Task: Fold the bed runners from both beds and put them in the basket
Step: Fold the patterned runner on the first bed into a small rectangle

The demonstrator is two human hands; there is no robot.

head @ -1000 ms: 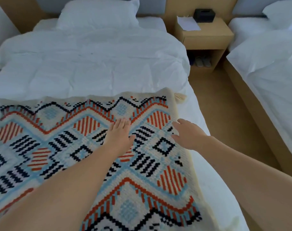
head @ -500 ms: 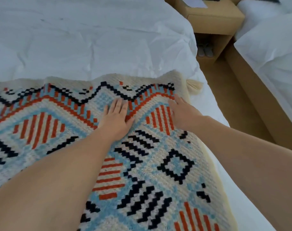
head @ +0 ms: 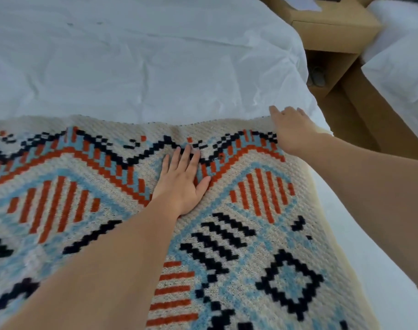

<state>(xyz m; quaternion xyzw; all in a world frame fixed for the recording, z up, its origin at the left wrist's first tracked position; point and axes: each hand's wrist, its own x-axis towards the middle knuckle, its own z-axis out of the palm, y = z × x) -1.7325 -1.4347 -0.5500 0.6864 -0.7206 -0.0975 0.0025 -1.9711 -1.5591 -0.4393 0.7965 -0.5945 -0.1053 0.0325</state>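
Bedroom, two beds with white duvets [head: 136,67]; a wooden nightstand [head: 331,22] stood between them at about 1 o'clock from where I leaned. The work surface was the near bed.

My left hand [head: 181,184] lay flat, palm down, fingers together and extended, pressing on the patterned bed runner [head: 239,246] near its far edge; it gripped nothing. I judged this placement served to pin the weave so it would not slide while the corner was taken. My right hand [head: 291,129] was at 2 o'clock from the left, over the runner's far right corner, fingers spread and slightly curled. Whether it had pinched the corner I could not tell; the fingertips hid the cloth edge.

The runner was spread flat across the bed, its cream border running roughly 9 to 3 o'clock, touching the duvet beyond. No fold was visible in it.

Second bed [head: 403,63] at 2 o'clock: no runner visible on the part in view.

Containers: the basket was out of view. The nightstand's lower shelf held what looked like a pair of slippers [head: 317,76], blurred.
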